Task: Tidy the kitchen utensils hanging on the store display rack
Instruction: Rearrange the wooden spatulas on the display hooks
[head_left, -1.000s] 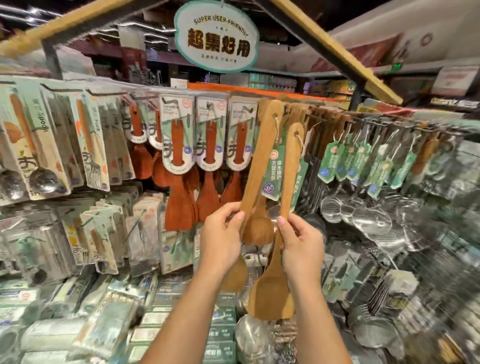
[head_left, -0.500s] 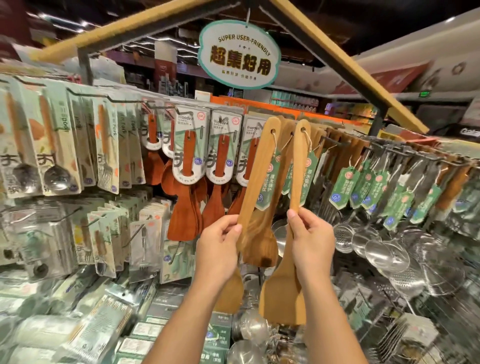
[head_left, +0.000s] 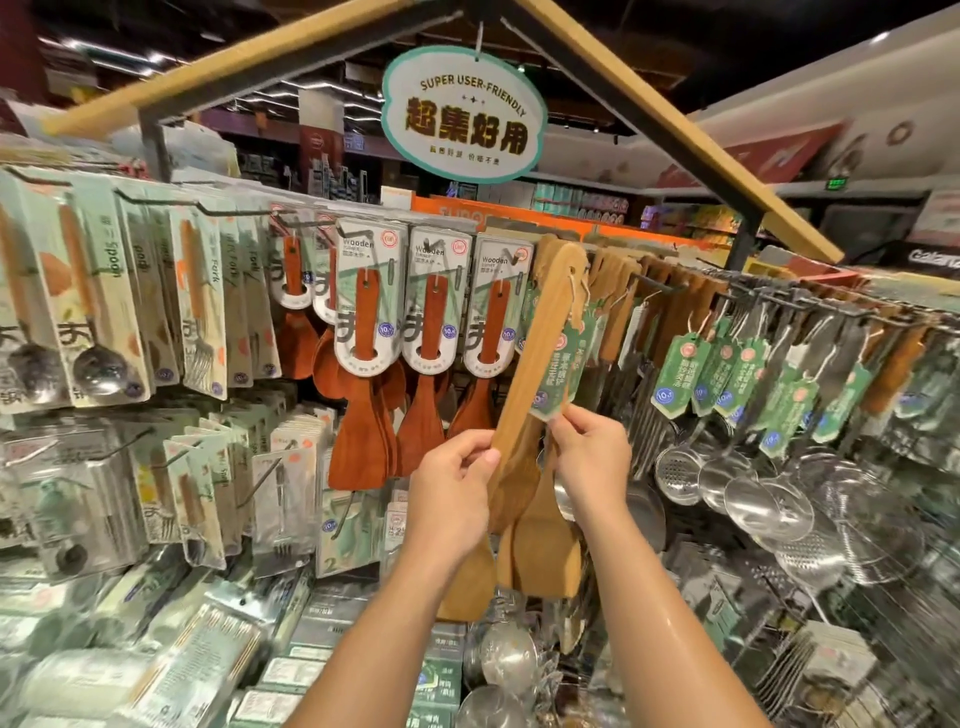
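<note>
While my left hand (head_left: 453, 480) curls round the handle of a pale spatula (head_left: 540, 353), thumb pressed to the wood, my right hand (head_left: 589, 457) pinches the lower edge of the green tag (head_left: 563, 364) tied to it. The spatula hangs from a hook on the rack (head_left: 779, 301) at centre; its long axis runs steeply from the holed handle end, up and to the right, down to the blade, low and to the left, which sits partly hidden behind my left wrist. A second pale turner (head_left: 545, 551) hangs just beside it, blade down, below my right hand. Left of these hang three dark red turners (head_left: 363, 415) on white cards marked "Wooden", blades down, then carded spoons (head_left: 93, 332) and forks (head_left: 202, 312). Right of them more wooden handles with green tags hang along the rail, and beyond, steel skimmers (head_left: 748, 499) hang bowl down. Packaged goods (head_left: 208, 660) lie in the bins below. Above, an oval sign (head_left: 462, 114) reading "SUPER USER-FRIENDLY" hangs under a pitched frame of wooden beams (head_left: 675, 130). Farther back stand store shelves under a dark ceiling with strip lights.
</note>
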